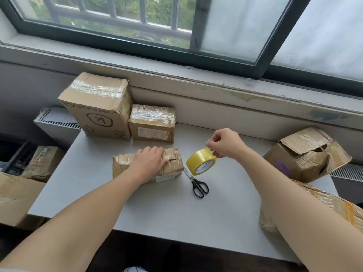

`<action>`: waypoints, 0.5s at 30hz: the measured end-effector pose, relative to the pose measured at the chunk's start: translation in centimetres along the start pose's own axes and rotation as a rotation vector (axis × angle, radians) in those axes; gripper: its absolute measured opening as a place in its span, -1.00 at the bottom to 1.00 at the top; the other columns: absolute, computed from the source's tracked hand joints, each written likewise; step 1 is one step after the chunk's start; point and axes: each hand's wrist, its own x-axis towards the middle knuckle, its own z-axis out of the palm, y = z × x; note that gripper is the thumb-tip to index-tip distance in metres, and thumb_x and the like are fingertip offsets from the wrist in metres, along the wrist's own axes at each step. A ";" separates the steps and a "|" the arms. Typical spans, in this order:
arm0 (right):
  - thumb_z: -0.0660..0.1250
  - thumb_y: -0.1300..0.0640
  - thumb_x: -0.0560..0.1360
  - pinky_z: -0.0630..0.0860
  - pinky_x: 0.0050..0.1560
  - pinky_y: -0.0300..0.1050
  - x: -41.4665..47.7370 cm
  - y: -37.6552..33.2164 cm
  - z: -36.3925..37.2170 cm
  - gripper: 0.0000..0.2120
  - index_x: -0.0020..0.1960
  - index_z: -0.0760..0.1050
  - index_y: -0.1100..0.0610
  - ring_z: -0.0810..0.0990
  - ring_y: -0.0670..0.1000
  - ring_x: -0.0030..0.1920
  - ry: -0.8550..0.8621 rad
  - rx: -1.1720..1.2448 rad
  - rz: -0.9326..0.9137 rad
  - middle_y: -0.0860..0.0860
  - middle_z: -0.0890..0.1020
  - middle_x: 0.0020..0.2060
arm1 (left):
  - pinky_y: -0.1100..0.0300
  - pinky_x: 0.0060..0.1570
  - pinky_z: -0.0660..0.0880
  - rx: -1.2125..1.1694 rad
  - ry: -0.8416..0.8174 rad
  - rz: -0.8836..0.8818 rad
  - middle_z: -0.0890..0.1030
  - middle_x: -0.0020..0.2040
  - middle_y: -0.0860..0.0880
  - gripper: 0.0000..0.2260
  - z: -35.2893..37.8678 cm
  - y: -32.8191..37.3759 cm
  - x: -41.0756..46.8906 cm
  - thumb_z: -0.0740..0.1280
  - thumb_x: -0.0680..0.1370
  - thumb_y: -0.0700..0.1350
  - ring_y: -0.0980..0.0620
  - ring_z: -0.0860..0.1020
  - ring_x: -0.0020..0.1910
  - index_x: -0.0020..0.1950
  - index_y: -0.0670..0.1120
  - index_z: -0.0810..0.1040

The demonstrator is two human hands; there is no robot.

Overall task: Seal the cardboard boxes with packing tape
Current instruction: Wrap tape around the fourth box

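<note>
- Near the middle of the grey table (157, 209) lies a small flat cardboard box (173, 165), its top seam facing up.
- The left hand (149, 163) rests palm-down on that box, fingers straight and close together, pressing on the flaps.
- At 3 o'clock from the box, the right hand (225, 144) is raised, thumb and fingers pinching the yellow tape roll (200, 161) at its upper rim; the roll hangs tilted, just beside the box.
- Black-handled scissors (198, 183) lie at 5 o'clock, blades pointing to 11 o'clock.
- At 12 o'clock a tall taped box (98, 107) and a shorter taped box (153, 124) stand side by side.
- At the table's 3 o'clock edge sits a crumpled box (306, 154) with loose flaps.
</note>
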 end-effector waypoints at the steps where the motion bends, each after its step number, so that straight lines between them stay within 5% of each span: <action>1: 0.45 0.13 0.55 0.72 -0.18 -0.03 0.0 -0.1 0.1 -0.83 -0.08 0.57 0.24 0.74 0.03 -0.28 0.000 -0.003 -0.002 0.07 0.72 -0.19 | -0.03 0.14 0.44 -0.026 0.000 -0.008 0.55 0.29 -0.02 -0.45 0.0 0.0 0.0 -0.06 0.64 0.28 -0.11 0.52 0.24 0.40 -0.04 0.41; 5: 0.44 0.13 0.55 0.72 -0.16 -0.01 0.4 -0.2 0.4 -0.83 -0.08 0.57 0.24 0.74 0.03 -0.28 -0.002 -0.019 -0.007 0.07 0.72 -0.19 | -0.24 0.54 0.08 -0.091 -0.034 0.013 0.25 0.60 0.01 -0.36 -0.1 -0.4 -0.8 -0.09 0.65 0.29 -0.03 0.22 0.57 0.64 -0.04 0.14; 10: 0.44 0.13 0.55 0.72 -0.15 0.00 0.9 -0.3 1.0 -0.84 -0.09 0.56 0.22 0.73 -0.01 -0.31 0.026 -0.032 -0.007 0.07 0.72 -0.18 | -0.39 0.54 -0.08 0.069 -0.037 0.187 0.00 0.70 -0.04 -0.13 0.3 -1.9 -3.1 -0.37 0.54 0.46 -0.05 -0.04 0.67 0.69 -0.06 -0.03; 15: 0.43 0.14 0.54 0.72 -0.11 0.06 1.2 -0.5 2.0 -0.86 -0.12 0.56 0.21 0.73 -0.02 -0.35 0.042 -0.041 -0.003 0.08 0.73 -0.20 | -0.43 0.50 -0.21 0.134 -0.142 0.175 -0.19 0.69 -0.04 0.09 0.7 -1.9 -3.0 -0.34 0.32 0.64 -0.10 -0.16 0.67 0.66 -0.04 -0.30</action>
